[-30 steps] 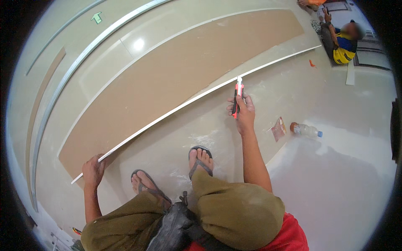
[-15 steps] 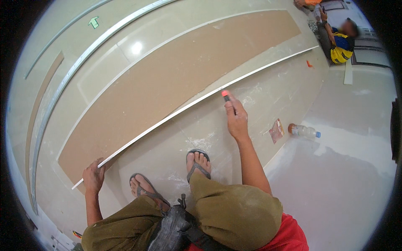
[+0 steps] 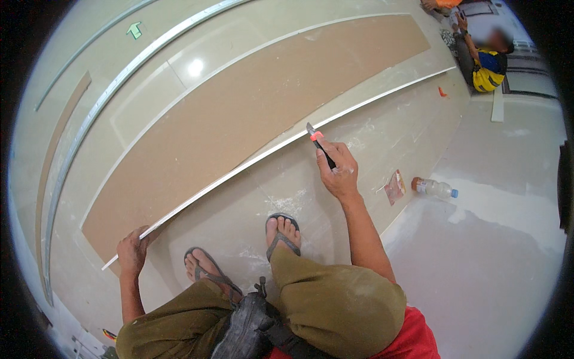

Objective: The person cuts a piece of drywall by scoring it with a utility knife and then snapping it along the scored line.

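Note:
A long white strip, which looks like a board seen on its edge (image 3: 263, 157), runs slantwise across the middle. My left hand (image 3: 133, 250) grips it close to its lower left end, fingers wrapped over the edge and partly hidden behind it. In my right hand (image 3: 339, 173) is a utility knife (image 3: 317, 139) with a black and orange-red body. Its blade points up and away, with the tip at or just over the strip; whether it touches I cannot tell. Beyond the strip lies a large brown-faced board (image 3: 263, 90) with a pale far edge.
Metal channels (image 3: 122, 78) and a narrow brown strip (image 3: 63, 128) lie on the far left floor. To the right are a plastic bottle (image 3: 435, 188) and a crumpled packet (image 3: 395, 187). A person (image 3: 487, 63) sits at the far right; another's orange sleeve (image 3: 445, 3) shows above. My sandalled feet (image 3: 282, 233) are near the strip.
My right hand has turned the knife, so its blade now shows, and the knife has shifted slightly left. My left hand stays on the strip.

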